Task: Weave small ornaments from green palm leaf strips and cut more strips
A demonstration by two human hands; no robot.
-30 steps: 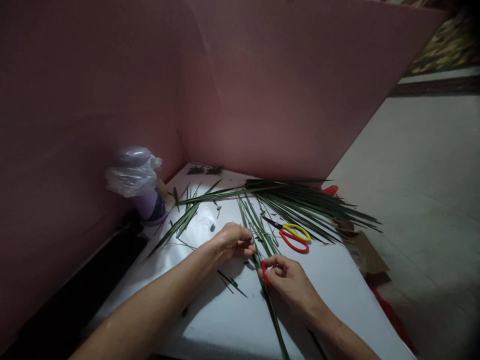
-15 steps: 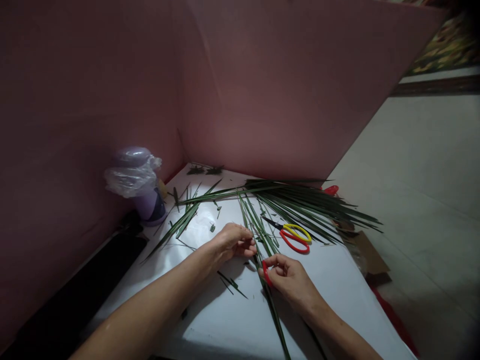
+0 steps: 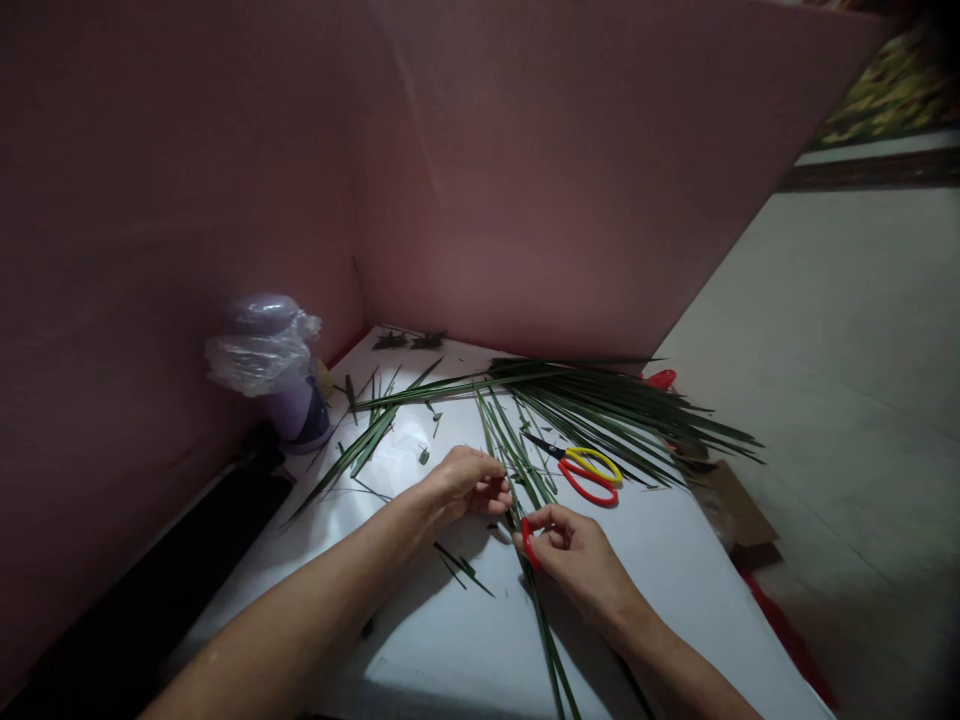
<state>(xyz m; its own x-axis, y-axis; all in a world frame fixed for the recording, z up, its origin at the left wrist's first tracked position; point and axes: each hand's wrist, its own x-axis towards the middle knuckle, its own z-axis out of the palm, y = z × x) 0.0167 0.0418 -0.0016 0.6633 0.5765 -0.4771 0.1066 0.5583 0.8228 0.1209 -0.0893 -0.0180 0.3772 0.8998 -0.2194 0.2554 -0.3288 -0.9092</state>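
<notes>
My left hand [image 3: 474, 484] is closed, with thumb and curled fingers pinching a long green leaf strip [image 3: 513, 515]. Just below and to the right, my right hand [image 3: 576, 552] grips a small curved red tool [image 3: 529, 543] against the same strips; its working end is hidden. From my hands the narrow strips run down over the table's near side. Beyond them, scissors [image 3: 590, 474] with one yellow and one red handle lie on the white table, their dark blades pointing left.
A fan of long dark green leaves [image 3: 600, 385] covers the back right of the white tabletop [image 3: 660, 580]. Cut leaf bits [image 3: 465, 570] are scattered around. A purple bottle [image 3: 296, 410] wrapped in clear plastic stands at the left, before pink walls [image 3: 510, 220]. Cardboard [image 3: 739, 505] lies at the right.
My right hand and the red tool have shifted very slightly up and left along the strips. The strips' lower ends have spread a little apart. My left hand stays in place.
</notes>
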